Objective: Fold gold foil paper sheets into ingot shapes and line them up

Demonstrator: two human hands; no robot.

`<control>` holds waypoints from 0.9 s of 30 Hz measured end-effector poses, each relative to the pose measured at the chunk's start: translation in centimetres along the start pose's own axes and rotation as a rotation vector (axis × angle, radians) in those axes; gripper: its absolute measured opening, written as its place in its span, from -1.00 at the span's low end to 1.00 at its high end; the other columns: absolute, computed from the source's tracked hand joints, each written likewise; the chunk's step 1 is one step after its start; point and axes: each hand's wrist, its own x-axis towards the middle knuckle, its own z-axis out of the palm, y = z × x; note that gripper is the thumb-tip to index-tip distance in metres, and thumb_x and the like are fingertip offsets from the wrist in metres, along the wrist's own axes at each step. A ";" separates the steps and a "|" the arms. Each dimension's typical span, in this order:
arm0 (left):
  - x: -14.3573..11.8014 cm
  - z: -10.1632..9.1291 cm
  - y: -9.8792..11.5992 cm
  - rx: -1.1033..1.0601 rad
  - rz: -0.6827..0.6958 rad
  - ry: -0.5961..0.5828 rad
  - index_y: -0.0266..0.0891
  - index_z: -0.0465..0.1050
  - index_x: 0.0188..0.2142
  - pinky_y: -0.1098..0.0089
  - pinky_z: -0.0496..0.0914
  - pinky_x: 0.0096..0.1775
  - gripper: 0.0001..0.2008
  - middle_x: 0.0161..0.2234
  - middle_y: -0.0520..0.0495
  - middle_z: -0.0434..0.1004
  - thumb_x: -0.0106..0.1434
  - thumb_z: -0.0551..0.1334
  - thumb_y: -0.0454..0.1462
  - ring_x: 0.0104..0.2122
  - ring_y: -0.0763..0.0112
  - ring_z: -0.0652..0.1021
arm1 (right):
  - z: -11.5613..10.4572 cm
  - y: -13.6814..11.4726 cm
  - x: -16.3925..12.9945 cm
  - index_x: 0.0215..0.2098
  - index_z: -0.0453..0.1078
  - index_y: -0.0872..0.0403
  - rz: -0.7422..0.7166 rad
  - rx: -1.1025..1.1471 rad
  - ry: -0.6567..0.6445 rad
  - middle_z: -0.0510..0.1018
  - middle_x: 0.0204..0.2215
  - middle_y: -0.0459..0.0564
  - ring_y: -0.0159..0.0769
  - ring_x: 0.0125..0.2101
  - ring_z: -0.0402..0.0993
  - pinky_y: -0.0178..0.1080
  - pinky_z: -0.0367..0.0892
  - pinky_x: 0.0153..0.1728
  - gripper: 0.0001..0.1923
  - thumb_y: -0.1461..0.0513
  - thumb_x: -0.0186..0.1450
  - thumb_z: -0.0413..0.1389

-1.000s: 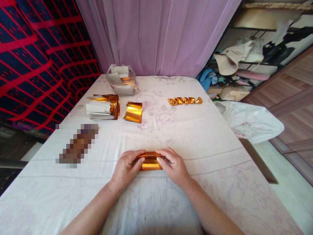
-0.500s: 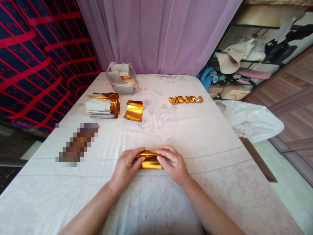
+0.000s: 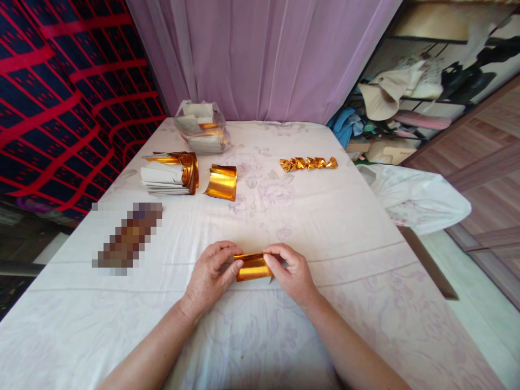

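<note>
A shiny gold foil paper (image 3: 254, 267) is held between my two hands near the middle of the table, its lower edge showing a pale underside. My left hand (image 3: 213, 271) pinches its left end between thumb and fingers. At the right end, my right hand (image 3: 290, 273) grips it the same way. Farther off lies a small stack of curved gold foil sheets (image 3: 221, 183). Left of that stands a thicker stack of gold and white-backed sheets (image 3: 170, 176). A row of folded gold foil pieces (image 3: 309, 163) rests at the back right.
A clear plastic bag (image 3: 201, 130) with more sheets stands at the table's far edge. A pixelated patch (image 3: 130, 238) covers something on the left. The table has a pale floral cloth (image 3: 325, 336); a white bag (image 3: 418, 197) hangs beside its right edge.
The upper edge of the gold paper, folded over in a raised flap before, now looks drawn in flatter. The paper tilts slightly, and its pale underside shows below. Both hands keep their hold.
</note>
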 end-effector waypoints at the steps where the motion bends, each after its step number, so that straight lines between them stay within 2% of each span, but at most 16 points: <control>1: 0.0 0.0 0.0 -0.015 -0.009 0.008 -0.14 0.55 -0.18 0.27 0.48 -0.12 -0.82 -0.17 -0.12 0.60 0.29 0.21 -0.19 -0.15 0.26 0.58 | 0.0 0.0 0.0 -0.30 0.51 0.02 0.012 -0.002 -0.007 0.63 -0.38 -0.03 -0.30 -0.37 0.56 -0.29 0.48 -0.35 -0.85 0.19 0.28 0.09; 5: -0.1 0.1 -0.1 -0.034 -0.075 -0.010 -0.13 0.56 -0.22 0.29 0.49 -0.16 -0.84 -0.30 -0.05 0.64 0.29 0.20 -0.20 -0.27 0.31 0.60 | -0.1 -0.2 -0.1 -0.22 0.50 0.01 0.041 -0.012 -0.050 0.64 -0.33 -0.02 -0.30 -0.35 0.58 -0.29 0.50 -0.31 -0.84 0.20 0.26 0.11; 9: -0.4 0.4 -0.6 -0.064 -0.166 0.014 -0.14 0.56 -0.18 0.31 0.49 -0.20 -0.81 -0.29 -0.04 0.65 0.27 0.21 -0.19 -0.29 0.32 0.60 | 0.0 -0.3 -0.1 -0.11 0.48 0.01 0.034 -0.017 -0.084 0.64 -0.31 -0.03 -0.31 -0.35 0.58 -0.29 0.50 -0.30 -0.75 0.22 0.24 0.12; 12: -0.5 0.6 -0.9 -0.090 -0.207 0.018 -0.14 0.55 -0.13 0.33 0.49 -0.23 -0.77 -0.33 -0.02 0.64 0.27 0.22 -0.18 -0.32 0.33 0.60 | 0.0 -0.2 0.0 -0.13 0.49 0.01 0.007 -0.034 -0.095 0.63 -0.34 -0.05 -0.32 -0.38 0.57 -0.30 0.49 -0.33 -0.76 0.24 0.25 0.11; 15: -0.4 0.4 -0.7 -0.085 -0.196 0.005 -0.12 0.54 -0.09 0.31 0.48 -0.19 -0.75 -0.36 0.00 0.62 0.26 0.23 -0.18 -0.30 0.32 0.60 | 0.0 -0.1 0.1 -0.18 0.50 0.01 -0.042 -0.065 -0.054 0.63 -0.34 -0.03 -0.31 -0.37 0.57 -0.28 0.49 -0.30 -0.82 0.24 0.27 0.11; 22: -0.1 -0.3 0.1 -0.036 -0.180 -0.077 -0.13 0.52 -0.02 0.23 0.45 -0.10 -0.66 -0.29 -0.04 0.64 0.21 0.26 -0.17 -0.22 0.24 0.59 | -0.2 0.0 0.2 -0.21 0.49 0.01 -0.097 -0.080 -0.003 0.62 -0.34 -0.04 -0.32 -0.36 0.56 -0.30 0.49 -0.29 -0.85 0.26 0.29 0.10; 27: 0.1 -0.7 0.1 -0.053 -0.147 -0.138 -0.15 0.55 -0.07 0.22 0.43 -0.05 -0.70 -0.19 -0.08 0.66 0.31 0.14 -0.15 -0.16 0.24 0.59 | -0.3 0.2 0.3 -0.22 0.49 0.01 -0.111 -0.061 0.006 0.62 -0.35 -0.04 -0.32 -0.35 0.56 -0.30 0.49 -0.29 -0.85 0.27 0.30 0.09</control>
